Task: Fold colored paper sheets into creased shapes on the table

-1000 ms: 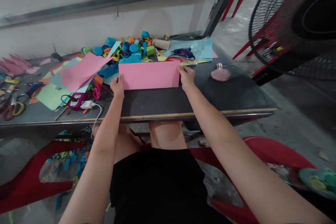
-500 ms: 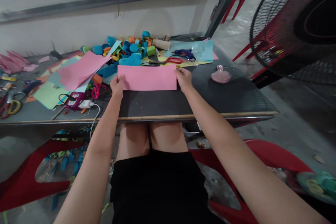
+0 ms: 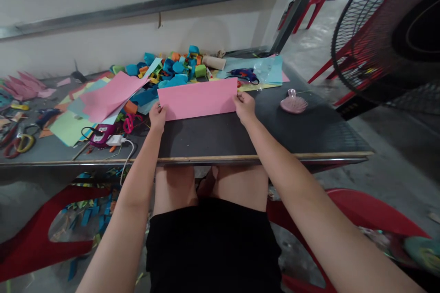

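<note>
Stretched between my hands is a long pink sheet of paper [image 3: 199, 100], its right end a little higher than its left. My left hand [image 3: 157, 116] is closed on the left end, thumb toward me. At the other end, my right hand [image 3: 245, 105] pinches the right edge. Behind the sheet lies a heap of blue, orange and green folded paper pieces [image 3: 178, 67]. Left of my left hand are pink-handled scissors [image 3: 129, 123] and a purple power strip [image 3: 100, 134]. A pink hairbrush [image 3: 294, 102] rests right of my right hand.
Loose coloured sheets [image 3: 112, 96] and several scissors [image 3: 20, 139] cover the table's left side. A glue gun [image 3: 243, 74] lies at the back, near a cardboard tube [image 3: 213, 62]. A large fan [image 3: 388, 36] stands at the right, and red chairs [image 3: 371, 210] are below.
The pink sheet has tilted, its right end rising with my right hand. Both hands still hold its ends. The whole view has shifted slightly, and my knees have moved apart.
</note>
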`<state>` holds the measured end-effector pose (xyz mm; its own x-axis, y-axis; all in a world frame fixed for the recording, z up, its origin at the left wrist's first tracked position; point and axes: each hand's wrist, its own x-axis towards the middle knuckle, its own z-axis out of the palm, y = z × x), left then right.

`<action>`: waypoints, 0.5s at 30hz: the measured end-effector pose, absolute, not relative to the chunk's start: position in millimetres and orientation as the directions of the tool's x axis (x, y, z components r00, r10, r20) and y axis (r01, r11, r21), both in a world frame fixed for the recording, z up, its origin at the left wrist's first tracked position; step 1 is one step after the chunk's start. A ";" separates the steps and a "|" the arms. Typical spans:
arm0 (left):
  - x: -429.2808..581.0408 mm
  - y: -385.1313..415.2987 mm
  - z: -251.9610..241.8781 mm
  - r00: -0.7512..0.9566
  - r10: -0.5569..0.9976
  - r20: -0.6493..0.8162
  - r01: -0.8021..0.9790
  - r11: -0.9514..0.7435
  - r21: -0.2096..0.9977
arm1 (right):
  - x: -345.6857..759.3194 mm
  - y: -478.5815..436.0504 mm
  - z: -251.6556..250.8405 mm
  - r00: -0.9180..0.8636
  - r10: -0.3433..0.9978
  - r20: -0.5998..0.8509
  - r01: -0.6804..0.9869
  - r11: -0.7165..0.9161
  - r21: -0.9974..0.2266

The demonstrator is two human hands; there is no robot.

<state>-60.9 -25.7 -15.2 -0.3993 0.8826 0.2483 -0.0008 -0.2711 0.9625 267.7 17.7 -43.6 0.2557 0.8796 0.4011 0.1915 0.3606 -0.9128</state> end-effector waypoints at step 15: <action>-67.2 -26.3 -16.6 -0.383 0.843 0.377 0.044 -0.392 0.919 | 269.7 17.3 -38.3 0.313 0.795 0.519 0.292 0.440 -0.849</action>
<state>-67.2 -26.3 -16.6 -0.3832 0.8430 0.3774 0.0439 -0.3915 0.9191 269.7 17.3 -38.3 0.3133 0.7951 0.5192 0.2919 0.4397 -0.8494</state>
